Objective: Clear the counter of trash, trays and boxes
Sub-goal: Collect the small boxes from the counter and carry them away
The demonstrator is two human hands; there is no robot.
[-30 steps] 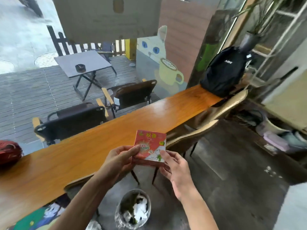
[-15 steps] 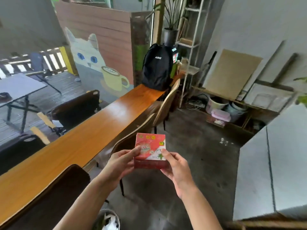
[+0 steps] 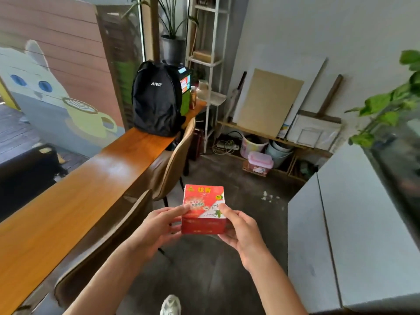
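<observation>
A small red box point(image 3: 203, 209) with printed pictures is held in front of me above the floor, between both hands. My left hand point(image 3: 156, 227) grips its left side, and my right hand point(image 3: 242, 230) grips its right side and bottom corner. The long wooden counter point(image 3: 75, 201) runs along my left, apart from the box. A black backpack point(image 3: 156, 98) stands on the counter's far end.
Two tan chairs point(image 3: 175, 160) are tucked against the counter. A white shelf unit point(image 3: 209, 64) with a potted plant stands behind the backpack. Boards, buckets and a pink-lidded tub point(image 3: 260, 161) line the far wall. A grey cabinet point(image 3: 354, 223) is at my right.
The view has swung to the right, away from the window and the bin on the floor, toward the room's corner. Both hands still hold the red box.
</observation>
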